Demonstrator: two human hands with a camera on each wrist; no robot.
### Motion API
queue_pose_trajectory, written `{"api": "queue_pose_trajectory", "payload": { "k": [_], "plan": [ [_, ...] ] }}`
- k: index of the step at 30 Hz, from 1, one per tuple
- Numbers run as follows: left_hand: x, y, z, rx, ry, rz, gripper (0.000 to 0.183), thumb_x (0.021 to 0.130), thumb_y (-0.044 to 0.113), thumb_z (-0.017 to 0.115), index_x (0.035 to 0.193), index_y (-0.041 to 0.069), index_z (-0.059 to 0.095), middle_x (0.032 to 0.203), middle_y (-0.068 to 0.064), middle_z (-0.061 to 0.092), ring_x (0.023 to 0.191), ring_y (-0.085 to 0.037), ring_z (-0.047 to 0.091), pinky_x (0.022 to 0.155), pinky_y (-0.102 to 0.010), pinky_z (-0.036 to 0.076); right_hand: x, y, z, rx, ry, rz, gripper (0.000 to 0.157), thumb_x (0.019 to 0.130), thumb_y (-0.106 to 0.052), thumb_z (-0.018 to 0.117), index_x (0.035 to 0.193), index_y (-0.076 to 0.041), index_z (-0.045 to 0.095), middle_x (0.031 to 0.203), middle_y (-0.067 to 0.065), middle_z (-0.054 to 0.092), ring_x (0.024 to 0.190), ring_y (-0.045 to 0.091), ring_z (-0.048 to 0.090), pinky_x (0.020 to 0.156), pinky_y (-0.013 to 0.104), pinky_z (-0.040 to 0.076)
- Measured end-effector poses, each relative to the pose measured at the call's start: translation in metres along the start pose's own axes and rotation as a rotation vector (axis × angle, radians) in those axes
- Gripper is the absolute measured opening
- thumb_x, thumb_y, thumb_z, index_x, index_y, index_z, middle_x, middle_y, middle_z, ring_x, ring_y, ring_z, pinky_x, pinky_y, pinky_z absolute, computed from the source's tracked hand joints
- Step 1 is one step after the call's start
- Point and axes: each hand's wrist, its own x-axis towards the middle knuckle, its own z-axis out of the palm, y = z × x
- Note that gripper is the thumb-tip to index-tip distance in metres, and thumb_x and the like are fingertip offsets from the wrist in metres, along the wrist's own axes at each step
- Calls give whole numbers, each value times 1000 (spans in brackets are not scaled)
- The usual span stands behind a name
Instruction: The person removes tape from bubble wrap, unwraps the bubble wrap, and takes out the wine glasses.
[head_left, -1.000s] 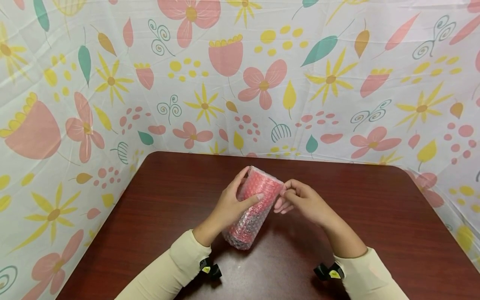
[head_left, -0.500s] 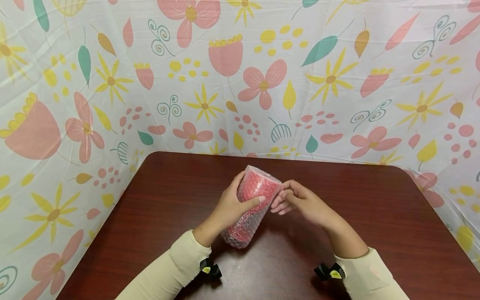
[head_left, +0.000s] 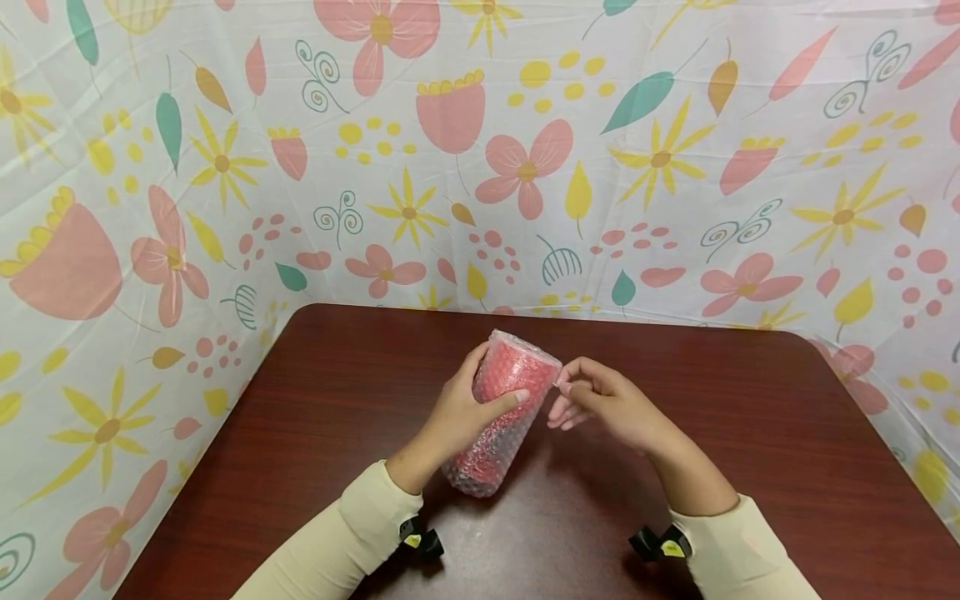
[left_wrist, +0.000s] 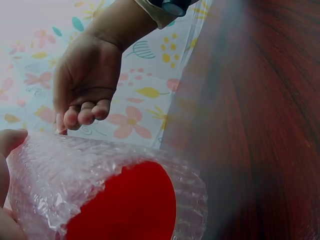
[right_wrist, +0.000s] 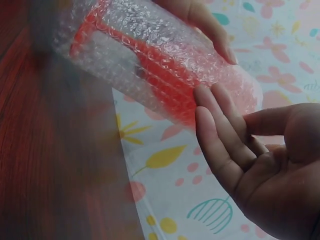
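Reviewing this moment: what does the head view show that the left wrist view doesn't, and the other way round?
Only the head view: the left sleeve, the black device at its cuff, and the back of the left hand with its thumb laid across the bubble-wrapped item.

Only the left wrist view: the right hand seen palm-on, and a smooth red area bordered by bubble wrap.

Both: the item, the right hand, part of the left hand, the right cuff, the dark wood table and the floral cloth.
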Motion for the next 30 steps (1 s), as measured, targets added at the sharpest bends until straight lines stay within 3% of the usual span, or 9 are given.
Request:
{"api": "queue_pose_trajectory", "payload": {
  "k": [7,14,18,22,30],
  "plan": [
    [0,-1,1,-14,-26,6,86,84,50,78,154,41,30,145,-3,54,115,-24,63,90,-42,56,1,1,2,19,23,3,24,107,-16,49,114,7,50,93,25,72,88,43,73,77,47,61],
    [1,-1,0,17,-67,29,90,85,52,77,156,47,22,152,1,48,119,-23,60,94,-44,54,2,3,1,2,19,12,23,107,-13,46,113,9,49,93,27,71,85,36,75,77,47,61],
    [0,0,-1,4,-80,36,89,86,47,77,156,48,22,151,0,48,119,-22,60,94,-44,55,1,3,1,-13,22,21,22,107,-10,43,114,10,50,95,28,71,87,38,74,78,51,60],
    [0,0,-1,-3,-59,44,85,86,45,77,155,46,26,145,-2,53,115,-22,62,91,-42,55,1,3,1,-19,15,20,22,108,-9,42,116,10,50,97,27,72,88,38,74,79,51,60],
    [0,0,0,1,-9,51,84,83,47,80,151,48,31,142,2,55,114,-21,61,90,-41,55,-1,-1,0,-28,-31,7,25,109,-12,42,121,8,48,101,26,71,91,28,75,81,39,61]
  ]
}}
